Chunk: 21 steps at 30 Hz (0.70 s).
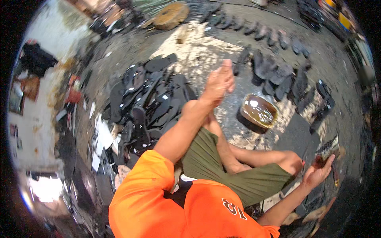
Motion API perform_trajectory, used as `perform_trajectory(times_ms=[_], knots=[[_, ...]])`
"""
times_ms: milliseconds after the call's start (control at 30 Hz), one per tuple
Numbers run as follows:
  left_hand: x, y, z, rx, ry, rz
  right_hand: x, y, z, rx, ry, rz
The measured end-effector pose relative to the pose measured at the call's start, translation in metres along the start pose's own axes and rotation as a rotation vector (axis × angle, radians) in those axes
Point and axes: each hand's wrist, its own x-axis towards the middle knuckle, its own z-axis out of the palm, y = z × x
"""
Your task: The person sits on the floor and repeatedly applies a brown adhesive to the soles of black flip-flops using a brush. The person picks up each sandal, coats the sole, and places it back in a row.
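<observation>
My left hand (219, 84) reaches out over the dark work surface past my knee. Its fingers stretch forward and nothing shows in them. Off to the right, my right hand (318, 173) has a dark, block-like thing with a rough, pale edge (328, 147) between thumb and fingers; blur hides its exact kind. Ahead, between the two hands, a squarish tub (260, 112) holds shiny brown liquid. Left of my left forearm lies a big heap of black sandals and soles (149, 103). More dark soles (274, 73) stand beyond the tub.
A curved row of dark footwear (273, 37) runs along the far floor. A round wooden block (171, 16) lies at the back. Near the tub is a flat dark sheet (297, 133). White scraps (104, 137) litter the left, beside a pale wall (39, 131).
</observation>
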Motion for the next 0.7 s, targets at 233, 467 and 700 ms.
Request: perform_trajectory(times_ms=[233,467,700], knots=[[-0.05,0.066,-0.261,1.719,0.628,0.179,0.007,0.035,0.079,-0.396,-0.096,0.04],[-0.113,0.136,-0.281,1.869,0.326,-0.617,0.013,0.165,0.127,-0.681,-0.837,0.095],[-0.133,0.144,-0.148,2.024,-0.01,0.52,0.021,0.238,0.127,-1.212,-0.924,-0.199]])
